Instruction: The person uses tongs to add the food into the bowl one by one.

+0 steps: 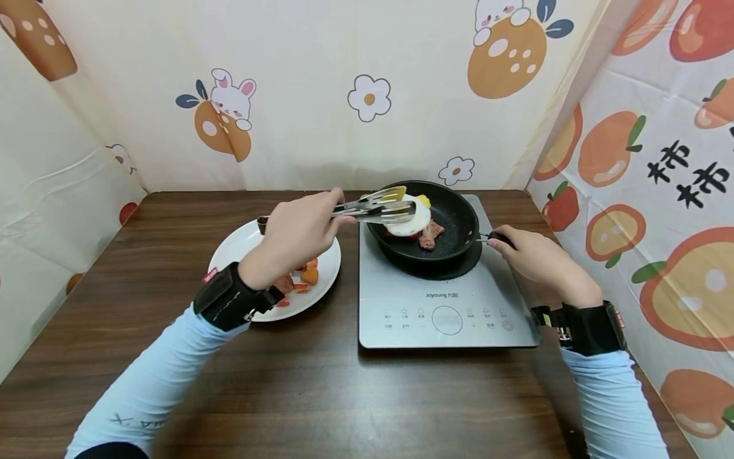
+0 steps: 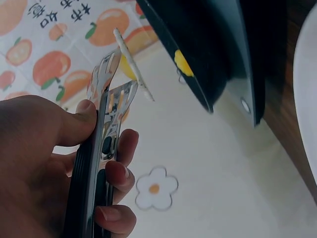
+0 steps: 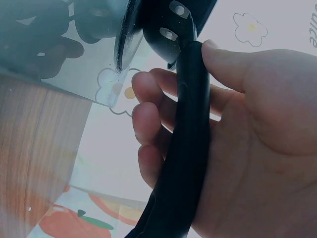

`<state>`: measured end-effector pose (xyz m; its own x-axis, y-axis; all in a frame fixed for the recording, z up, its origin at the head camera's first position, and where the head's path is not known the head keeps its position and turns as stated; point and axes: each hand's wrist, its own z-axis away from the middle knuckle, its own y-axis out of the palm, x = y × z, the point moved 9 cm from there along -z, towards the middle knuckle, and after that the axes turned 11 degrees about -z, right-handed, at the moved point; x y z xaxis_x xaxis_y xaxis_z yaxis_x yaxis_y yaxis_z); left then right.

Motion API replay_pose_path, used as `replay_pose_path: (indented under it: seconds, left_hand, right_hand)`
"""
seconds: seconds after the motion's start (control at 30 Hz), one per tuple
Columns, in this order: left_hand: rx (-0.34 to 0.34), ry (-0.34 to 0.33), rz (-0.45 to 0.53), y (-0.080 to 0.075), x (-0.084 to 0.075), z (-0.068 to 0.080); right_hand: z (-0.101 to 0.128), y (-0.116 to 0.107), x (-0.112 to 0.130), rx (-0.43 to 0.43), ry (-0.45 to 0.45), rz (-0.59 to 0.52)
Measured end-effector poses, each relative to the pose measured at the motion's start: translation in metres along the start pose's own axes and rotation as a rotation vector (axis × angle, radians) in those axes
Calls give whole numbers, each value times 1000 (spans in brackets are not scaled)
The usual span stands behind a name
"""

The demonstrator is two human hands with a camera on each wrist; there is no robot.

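Note:
My left hand (image 1: 301, 229) grips metal tongs (image 1: 373, 209) that reach over the pan. At the tong tips is a fried egg (image 1: 410, 220); the left wrist view shows its thin white edge (image 2: 132, 64) beside the tips. The black frying pan (image 1: 455, 220) is over the dark round zone of the cooktop. Inside it lie a browned piece of meat (image 1: 431, 234) and a small yellow piece (image 1: 424, 200). With thumb and curled fingers, my right hand (image 1: 536, 258) holds the pan's black handle (image 3: 190, 129).
A silver induction cooktop (image 1: 401, 319) bears the pan. To its left stands a white plate (image 1: 329, 274) with cut orange and red food pieces (image 1: 308, 275), partly hidden by my left arm. Printed cloth walls (image 1: 309, 140) enclose the back and sides of the wooden table (image 1: 309, 382).

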<state>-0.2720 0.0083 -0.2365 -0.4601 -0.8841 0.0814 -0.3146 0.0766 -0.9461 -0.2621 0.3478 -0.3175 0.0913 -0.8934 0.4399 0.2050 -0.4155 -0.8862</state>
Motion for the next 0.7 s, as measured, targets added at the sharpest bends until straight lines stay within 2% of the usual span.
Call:
replay_pose_path:
  seconds: [0.37,0.7]
  left_hand:
    - [32,33,11,18,-33,-24]
    - [105,43,1,40,-53,-33]
  right_hand:
    - [-1,1,-2,0,6,-1]
    - [-5,0,-4,0,3,11]
